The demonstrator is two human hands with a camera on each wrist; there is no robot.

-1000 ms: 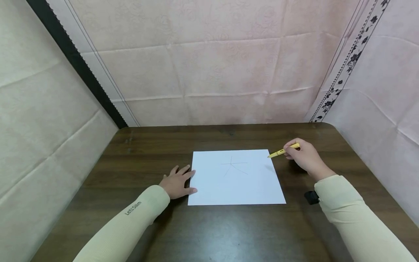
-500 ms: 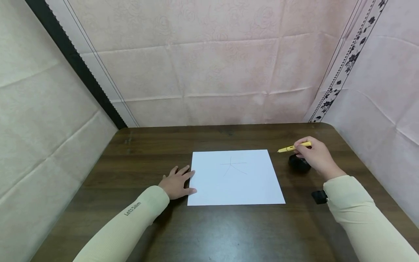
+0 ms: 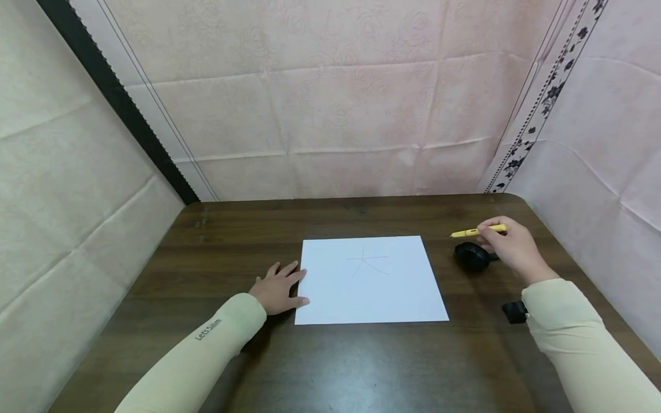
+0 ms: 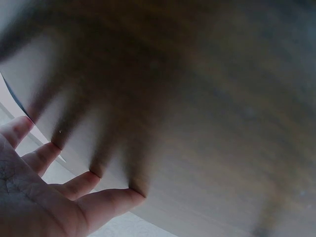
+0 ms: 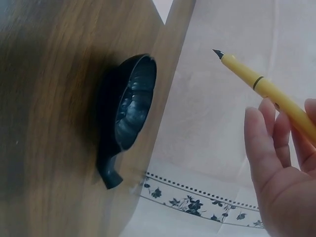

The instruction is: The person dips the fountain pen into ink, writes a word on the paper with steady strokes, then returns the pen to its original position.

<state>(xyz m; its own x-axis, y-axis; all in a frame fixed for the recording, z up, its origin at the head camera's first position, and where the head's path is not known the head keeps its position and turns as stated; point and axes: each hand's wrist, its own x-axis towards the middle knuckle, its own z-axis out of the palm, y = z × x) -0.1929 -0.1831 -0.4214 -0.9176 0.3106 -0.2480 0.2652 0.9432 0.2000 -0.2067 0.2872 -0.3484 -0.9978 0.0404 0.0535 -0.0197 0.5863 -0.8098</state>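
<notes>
A white sheet of paper (image 3: 372, 301) lies on the table, with thin crossing strokes (image 3: 363, 260) on its upper half. Over its left edge my left hand (image 3: 275, 293) rests with the fingers spread; in the left wrist view its fingertips (image 4: 138, 191) touch the surface. My right hand (image 3: 512, 248), right of the paper, pinches a yellow fountain pen (image 5: 247, 75), whose dark nib (image 5: 217, 54) points left and away from the hand. Close by that hand sits a black, scalloped dish with a short stem (image 5: 136, 106), partly overlapped by the hand in the head view.
The brown wooden table (image 3: 361, 367) ends at a back edge against a pale cloth wall (image 3: 351, 115). Cloth also hangs on both sides, with a flowered border (image 3: 547, 103) at the right corner. A black device (image 3: 514, 312) is strapped at the right wrist.
My right hand has drawn back to the right with the fountain pen, away from the paper's upper right corner, uncovering the black dish. The left hand and paper stay in place.
</notes>
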